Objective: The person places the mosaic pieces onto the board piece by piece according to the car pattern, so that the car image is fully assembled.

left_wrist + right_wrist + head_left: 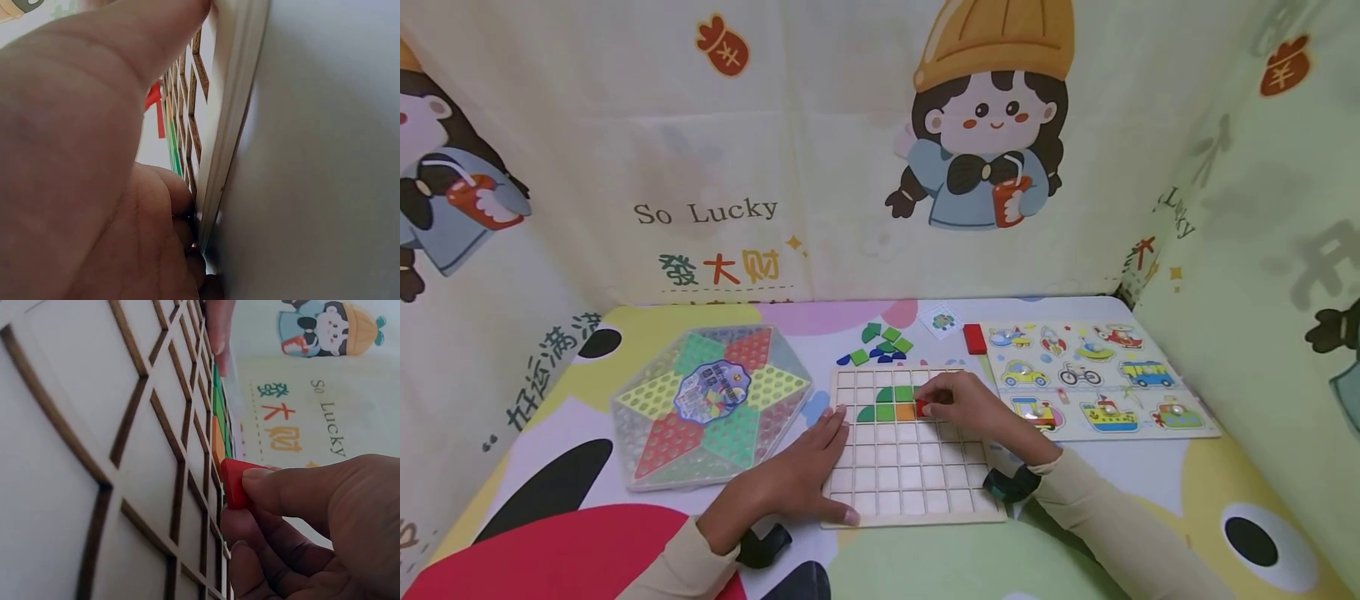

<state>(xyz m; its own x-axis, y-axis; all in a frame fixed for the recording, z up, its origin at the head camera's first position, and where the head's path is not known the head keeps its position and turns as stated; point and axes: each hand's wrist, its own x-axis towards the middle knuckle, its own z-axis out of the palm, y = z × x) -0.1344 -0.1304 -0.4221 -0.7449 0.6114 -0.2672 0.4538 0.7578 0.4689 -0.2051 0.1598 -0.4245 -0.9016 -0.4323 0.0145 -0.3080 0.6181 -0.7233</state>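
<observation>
A wooden grid board with pale square cells lies on the table in front of me. Green tiles, some square and some with a curved edge, fill several cells in its upper part, beside an orange tile. Thumb and fingertips of my right hand pinch a red square tile right at the cell next to the orange one. My left hand rests along the board's left edge, fingers extended, its thumb at the near left corner.
Loose green and blue tiles lie behind the board, near a small patterned card and a red block. A hexagonal star-patterned game box sits at left. To the right lies a vehicle puzzle board.
</observation>
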